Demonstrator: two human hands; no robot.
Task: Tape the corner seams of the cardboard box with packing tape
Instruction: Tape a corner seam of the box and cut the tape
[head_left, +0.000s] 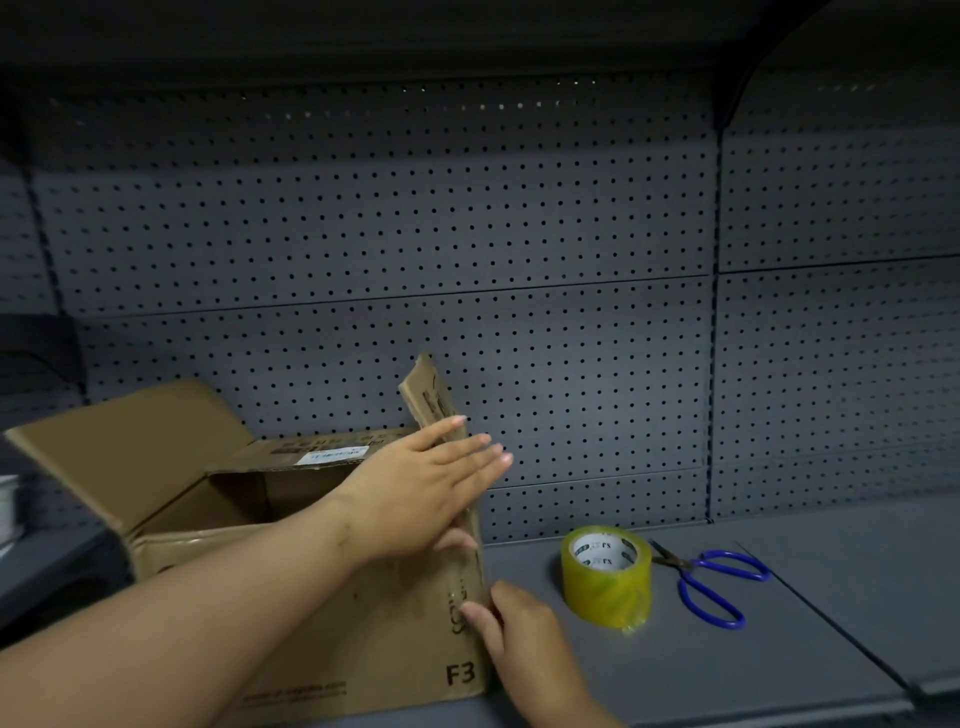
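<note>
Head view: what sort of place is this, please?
Probably a shop or stockroom shelving bay. Grey perforated back panels rise behind a grey metal shelf deck, which holds an open cardboard box, a tape roll and scissors.
</note>
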